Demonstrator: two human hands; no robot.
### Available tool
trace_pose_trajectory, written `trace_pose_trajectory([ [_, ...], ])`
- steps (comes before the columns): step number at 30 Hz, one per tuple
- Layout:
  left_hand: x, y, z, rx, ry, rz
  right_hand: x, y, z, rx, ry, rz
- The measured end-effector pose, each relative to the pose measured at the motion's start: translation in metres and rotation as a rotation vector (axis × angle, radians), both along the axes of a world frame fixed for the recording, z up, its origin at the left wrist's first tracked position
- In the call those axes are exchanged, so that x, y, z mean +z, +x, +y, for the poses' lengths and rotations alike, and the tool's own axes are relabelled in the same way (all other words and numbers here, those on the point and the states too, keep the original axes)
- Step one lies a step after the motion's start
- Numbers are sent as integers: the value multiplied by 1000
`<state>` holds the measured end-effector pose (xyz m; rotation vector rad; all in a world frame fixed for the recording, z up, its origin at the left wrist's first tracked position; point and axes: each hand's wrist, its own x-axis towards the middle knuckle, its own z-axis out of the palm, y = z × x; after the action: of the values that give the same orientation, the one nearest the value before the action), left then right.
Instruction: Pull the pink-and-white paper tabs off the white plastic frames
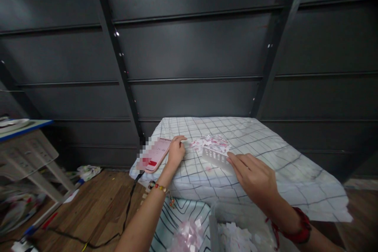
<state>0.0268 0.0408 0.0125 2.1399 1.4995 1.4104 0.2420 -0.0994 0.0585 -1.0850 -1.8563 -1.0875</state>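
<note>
My right hand (255, 175) grips the near right end of a small white slotted plastic basket (217, 158), thumb and fingers closed on its rim. The basket is tilted on the checked cloth, against a loose pile of small white and pink paper slips (210, 141). My left hand (177, 149) is beside the right edge of a pink phone (159, 153), fingers partly stretched towards the pile and holding nothing. Whether it touches the phone I cannot tell. Part of the phone's screen is blurred out.
A checked cloth (280, 181) covers the low table. In front are a clear plastic box (215, 208) holding white slips and a striped container (168, 220) with pink shiny packets. A black cable (128, 208) hangs at the left. Dark panels (191, 51) stand behind.
</note>
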Motion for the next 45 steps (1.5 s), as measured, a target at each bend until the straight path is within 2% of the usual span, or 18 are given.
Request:
trace_pose_trajectory([
  [3, 7, -3, -8, -11, -59, 80, 1, -9, -4, 13, -4, 3],
  [7, 11, -8, -31, -41, -100, 309, 1, -24, -13, 49, -12, 27],
  [12, 2, -22, -50, -29, -133, 470, 2, -42, -28, 74, -101, 19],
  [17, -8, -32, -51, -101, -156, 525, 6, -47, -41, 174, -161, 17],
  [19, -8, -32, -51, -122, -149, 518, 10, -43, -40, 161, -152, 23],
  [24, -4, -27, -50, -118, -125, 533, 19, -19, -16, 70, -32, 53],
  [31, 3, -17, -36, -5, -113, 575, 17, 5, 32, -12, -48, 26],
  [36, -1, -14, -30, 53, -176, 561, 14, -8, 53, 22, -55, 19],
  [40, -7, -15, -29, 35, -182, 506, 11, -23, 68, 50, -56, 17],
  [45, -7, -14, -31, 33, -180, 499, 12, -38, 81, -15, -45, 16],
])
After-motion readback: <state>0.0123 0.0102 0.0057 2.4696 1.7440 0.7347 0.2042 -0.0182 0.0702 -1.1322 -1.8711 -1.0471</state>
